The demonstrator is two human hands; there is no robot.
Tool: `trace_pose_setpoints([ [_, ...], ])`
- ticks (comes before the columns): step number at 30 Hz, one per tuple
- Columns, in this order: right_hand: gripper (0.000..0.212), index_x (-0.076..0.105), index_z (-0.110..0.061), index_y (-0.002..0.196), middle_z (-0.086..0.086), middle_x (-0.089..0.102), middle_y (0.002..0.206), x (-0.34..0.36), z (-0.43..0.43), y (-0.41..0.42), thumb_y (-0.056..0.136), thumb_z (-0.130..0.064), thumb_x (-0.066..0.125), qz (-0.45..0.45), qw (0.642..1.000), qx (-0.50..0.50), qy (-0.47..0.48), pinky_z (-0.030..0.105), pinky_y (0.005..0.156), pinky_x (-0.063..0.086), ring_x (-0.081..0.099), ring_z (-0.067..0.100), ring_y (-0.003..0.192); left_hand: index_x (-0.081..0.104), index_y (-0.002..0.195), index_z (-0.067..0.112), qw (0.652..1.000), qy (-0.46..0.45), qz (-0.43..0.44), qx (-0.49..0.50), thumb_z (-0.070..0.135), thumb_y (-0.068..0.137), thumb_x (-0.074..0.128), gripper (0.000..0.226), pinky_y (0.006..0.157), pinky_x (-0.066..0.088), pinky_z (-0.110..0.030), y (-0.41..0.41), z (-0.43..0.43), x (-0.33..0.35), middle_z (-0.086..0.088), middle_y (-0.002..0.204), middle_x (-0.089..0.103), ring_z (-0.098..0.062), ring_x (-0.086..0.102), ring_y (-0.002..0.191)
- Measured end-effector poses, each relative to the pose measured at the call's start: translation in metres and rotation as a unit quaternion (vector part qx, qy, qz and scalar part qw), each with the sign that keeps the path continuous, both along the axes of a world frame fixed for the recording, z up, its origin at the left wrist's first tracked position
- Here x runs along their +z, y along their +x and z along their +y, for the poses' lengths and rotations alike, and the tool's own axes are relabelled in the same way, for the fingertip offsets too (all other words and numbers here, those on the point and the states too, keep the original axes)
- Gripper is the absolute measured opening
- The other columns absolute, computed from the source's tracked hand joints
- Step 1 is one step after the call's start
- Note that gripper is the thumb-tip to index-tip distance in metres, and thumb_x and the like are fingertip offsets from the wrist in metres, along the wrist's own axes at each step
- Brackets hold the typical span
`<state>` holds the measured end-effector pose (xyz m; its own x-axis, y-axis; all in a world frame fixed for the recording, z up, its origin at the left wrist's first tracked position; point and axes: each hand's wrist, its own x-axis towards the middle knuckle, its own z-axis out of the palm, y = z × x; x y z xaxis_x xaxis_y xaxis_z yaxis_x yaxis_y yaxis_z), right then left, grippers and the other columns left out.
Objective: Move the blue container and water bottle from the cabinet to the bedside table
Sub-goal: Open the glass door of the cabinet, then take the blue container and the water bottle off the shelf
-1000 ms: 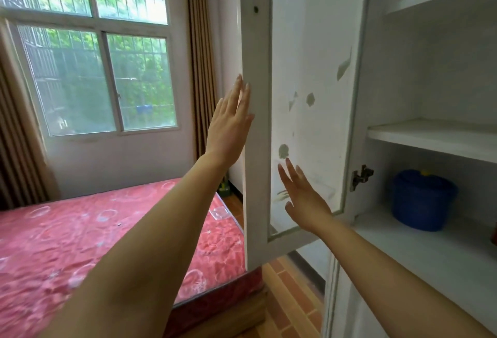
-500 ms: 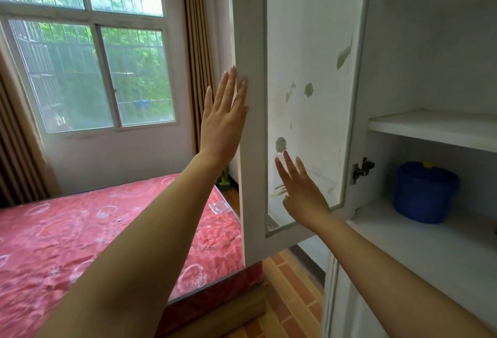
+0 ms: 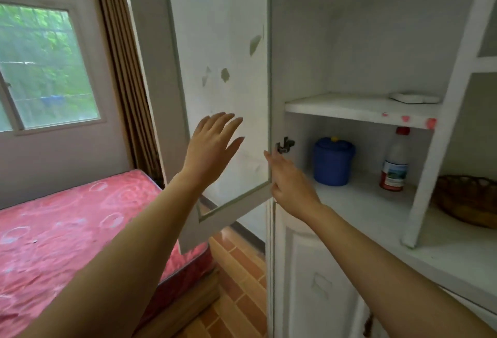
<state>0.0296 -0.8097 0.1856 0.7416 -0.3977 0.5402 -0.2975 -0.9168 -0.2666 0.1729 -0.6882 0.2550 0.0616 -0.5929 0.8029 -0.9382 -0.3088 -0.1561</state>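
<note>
With the cabinet door (image 3: pixel 215 41) swung wide, the empty, spread-fingered left hand (image 3: pixel 212 146) and loosely released right hand (image 3: pixel 289 184) are best carried past the hinge (image 3: pixel 285 145) to the lower shelf (image 3: pixel 363 203), where the blue container (image 3: pixel 334 161) is stood toward the back left corner and the water bottle (image 3: pixel 395 160) near the right edge.

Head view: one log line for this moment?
door open | left hand empty | right hand empty | blue container, water bottle on shelf
</note>
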Motion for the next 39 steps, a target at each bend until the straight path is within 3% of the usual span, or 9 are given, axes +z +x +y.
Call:
trace_pose_setpoints([
  [4, 0.061, 0.018, -0.019, 0.144, 0.005, 0.023, 0.153, -0.011, -0.029, -0.058, 0.090, -0.010, 0.043, -0.018, 0.998, -0.057, 0.010, 0.035, 0.111, 0.024, 0.024, 0.021, 0.138, 0.049, 0.130, 0.015, 0.995, 0.052, 0.069, -0.049, 0.033, 0.094, 0.047, 0.040, 0.101, 0.038, -0.042, -0.028, -0.025, -0.023, -0.009, 0.130, 0.056, -0.030, 0.051, 0.119],
  [10, 0.057, 0.023, -0.013, 0.143, 0.010, 0.027, 0.151, -0.020, -0.051, -0.138, 0.089, -0.008, 0.042, 0.008, 0.987, -0.158, -0.006, 0.033, 0.112, 0.019, 0.024, 0.025, 0.137, 0.049, 0.128, 0.014, 0.985, 0.098, 0.104, -0.093, 0.031, 0.092, 0.049, 0.040, 0.100, 0.038, -0.042, -0.058, -0.058, -0.054, -0.010, 0.130, 0.056, -0.030, 0.051, 0.118],
  [19, 0.052, 0.032, -0.013, 0.139, 0.007, 0.037, 0.145, -0.030, -0.056, -0.213, 0.089, -0.017, 0.045, 0.048, 0.970, -0.236, -0.038, 0.036, 0.109, 0.026, 0.030, 0.023, 0.134, 0.052, 0.125, 0.011, 0.973, 0.165, 0.123, -0.106, 0.028, 0.091, 0.051, 0.038, 0.095, 0.039, -0.043, -0.107, -0.102, -0.086, -0.012, 0.126, 0.056, -0.033, 0.052, 0.114],
  [29, 0.047, 0.035, -0.014, 0.138, 0.005, 0.040, 0.144, -0.038, -0.049, -0.228, 0.093, -0.025, 0.044, 0.074, 0.968, -0.239, -0.017, 0.035, 0.108, 0.027, 0.031, 0.021, 0.134, 0.048, 0.128, 0.012, 0.967, 0.176, 0.158, -0.094, 0.035, 0.093, 0.047, 0.042, 0.098, 0.037, -0.043, -0.117, -0.114, -0.100, -0.011, 0.131, 0.053, -0.031, 0.049, 0.118],
  [39, 0.044, 0.040, -0.010, 0.134, 0.009, 0.047, 0.138, -0.041, -0.037, -0.196, 0.093, -0.025, 0.045, 0.053, 0.951, -0.304, 0.003, 0.036, 0.105, 0.030, 0.037, 0.023, 0.129, 0.042, 0.134, 0.013, 0.957, 0.204, 0.147, -0.147, 0.034, 0.093, 0.046, 0.046, 0.097, 0.037, -0.042, -0.083, -0.138, -0.099, -0.011, 0.135, 0.049, -0.031, 0.047, 0.120],
])
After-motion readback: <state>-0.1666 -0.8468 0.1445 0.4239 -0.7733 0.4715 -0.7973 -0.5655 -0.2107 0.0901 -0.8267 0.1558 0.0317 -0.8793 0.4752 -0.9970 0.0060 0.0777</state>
